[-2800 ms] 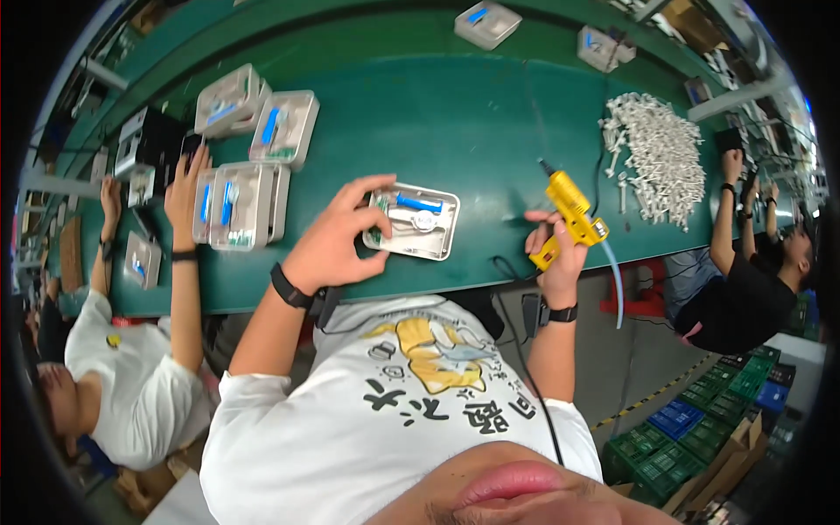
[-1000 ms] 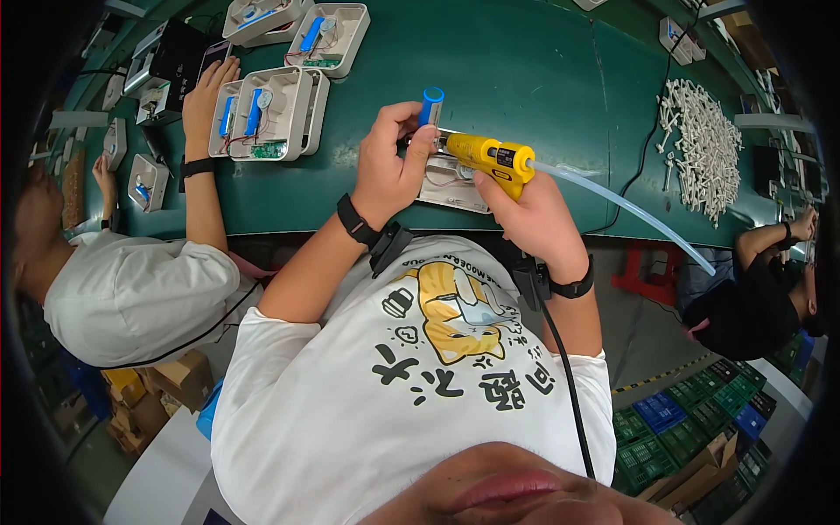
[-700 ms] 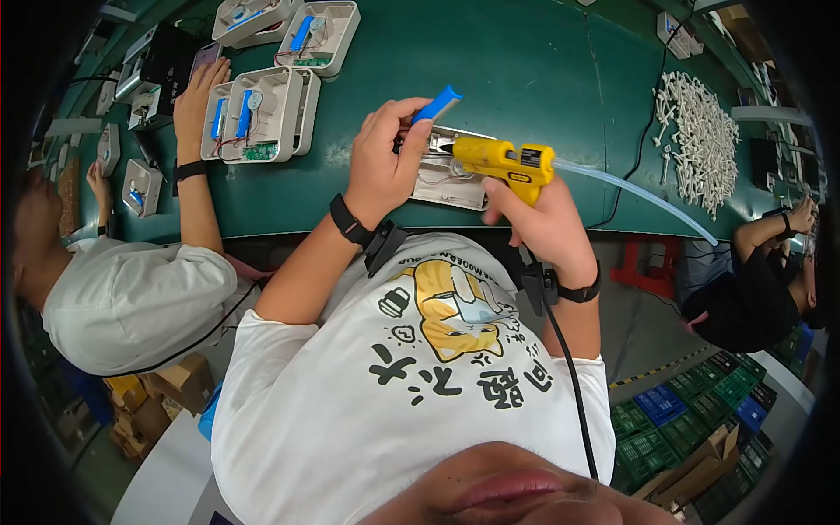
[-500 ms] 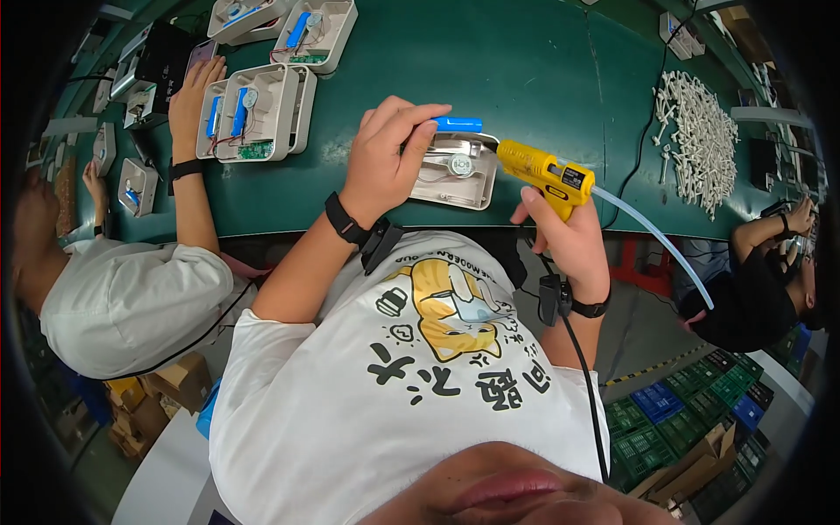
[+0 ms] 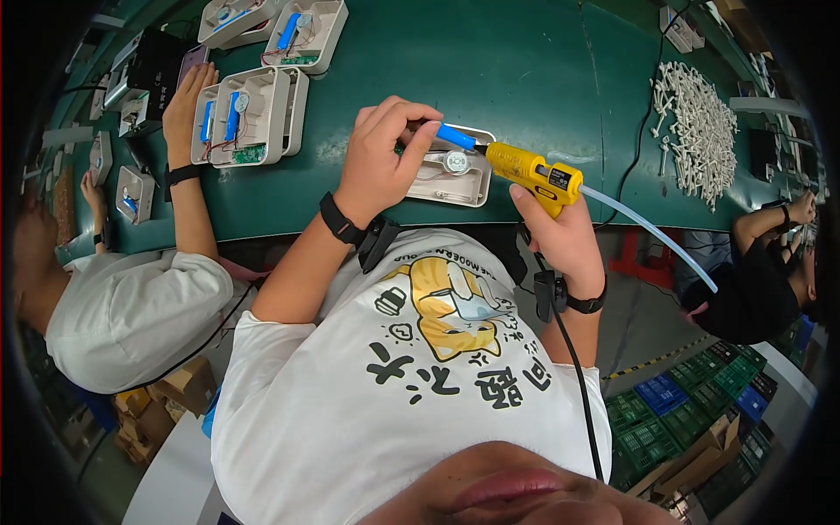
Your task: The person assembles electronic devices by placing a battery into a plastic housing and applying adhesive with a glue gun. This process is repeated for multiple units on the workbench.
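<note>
- Tilted now, the smooth blue cylinder [image 5: 457, 136] has dipped its right end nearer since half a second ago, and the yellow glue gun [image 5: 529, 171] has shifted slightly left.
- Left hand [image 5: 385, 157]: its grip is closed, pinching the cylinder by the left end.
- That cylinder lies across the far part of a pale, round-cornered box [image 5: 477, 189]; whether the two touch cannot be told.
- Right hand [image 5: 564, 232]: its grip wraps the gun's hard handle, with the dark nozzle [image 5: 480, 149] touching or just beside the cylinder's right end.
- Inside the box sits a round white disc [image 5: 457, 163].
- Glossy and translucent, a flexible rod [image 5: 652, 232] curves from the gun's rear.
- Scuffed green desk [image 5: 376, 70] beneath; right, a knobbly heap of small white pieces [image 5: 700, 131]; far left, pale boxes [image 5: 289, 114] holding blue cylinders.
</note>
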The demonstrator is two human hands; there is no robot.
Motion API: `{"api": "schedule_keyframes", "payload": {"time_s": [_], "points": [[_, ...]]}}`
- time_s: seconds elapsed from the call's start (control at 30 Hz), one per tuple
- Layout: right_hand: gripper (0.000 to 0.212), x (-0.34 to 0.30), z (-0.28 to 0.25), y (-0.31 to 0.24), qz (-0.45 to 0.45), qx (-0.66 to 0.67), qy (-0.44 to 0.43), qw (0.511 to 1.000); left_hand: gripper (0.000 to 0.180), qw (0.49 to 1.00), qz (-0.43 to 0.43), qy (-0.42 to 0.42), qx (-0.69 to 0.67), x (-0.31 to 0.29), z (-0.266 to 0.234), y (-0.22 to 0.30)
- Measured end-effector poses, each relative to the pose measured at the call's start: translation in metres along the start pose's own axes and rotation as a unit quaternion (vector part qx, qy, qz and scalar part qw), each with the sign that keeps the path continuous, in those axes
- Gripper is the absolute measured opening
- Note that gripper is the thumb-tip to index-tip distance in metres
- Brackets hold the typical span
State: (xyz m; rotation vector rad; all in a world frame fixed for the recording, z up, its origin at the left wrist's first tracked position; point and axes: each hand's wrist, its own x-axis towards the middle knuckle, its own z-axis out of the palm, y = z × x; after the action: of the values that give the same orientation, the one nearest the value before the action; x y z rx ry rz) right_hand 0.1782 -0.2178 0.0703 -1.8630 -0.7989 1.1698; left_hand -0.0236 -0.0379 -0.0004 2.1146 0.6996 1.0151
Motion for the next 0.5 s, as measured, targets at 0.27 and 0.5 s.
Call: {"api": "schedule_keyframes", "payload": {"time_s": [0.27, 0.5], "points": [[0.040, -0.001, -0.009, 0.004, 0.040, 0.000, -0.026, 0.999, 0.013, 0.999, 0.005, -0.042, 0.031, 0.001, -0.004, 0.001], [0.038, 0.003, -0.001, 0.005, -0.001, 0.057, -0.005, 0.998, 0.016, 0.994, 0.027, -0.027, 0.104, 0.004, -0.012, 0.002]]}}
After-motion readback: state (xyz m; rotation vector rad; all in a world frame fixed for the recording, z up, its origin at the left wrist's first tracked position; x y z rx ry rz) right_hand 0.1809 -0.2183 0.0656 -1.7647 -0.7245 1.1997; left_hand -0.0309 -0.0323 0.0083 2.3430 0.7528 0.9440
